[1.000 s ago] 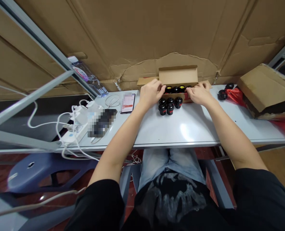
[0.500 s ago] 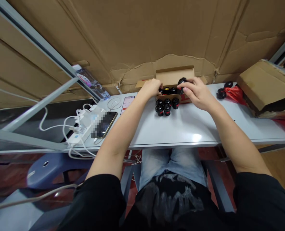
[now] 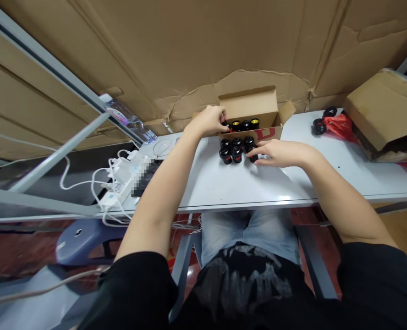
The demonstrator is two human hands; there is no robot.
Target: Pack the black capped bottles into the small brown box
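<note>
Adding a sixth black piece (image 3: 253,156) outside the box (image 3: 275,133).
The right hand (image 3: 279,153) had left the box; its fingers surrounded this piece at four o'clock of the other five (image 3: 237,156). The left hand (image 3: 208,120) curled its fingers at the box's nine o'clock end. Whether they gripped, I could not tell.

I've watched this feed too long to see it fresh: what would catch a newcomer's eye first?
Likely the open cardboard box at the back of the table, with a row of black fittings inside and the left hand at its left end. Next, the similar black cluster standing in front, with the right hand at its right side. Toward the far right, a bright red bag beside a second cardboard box.
</note>
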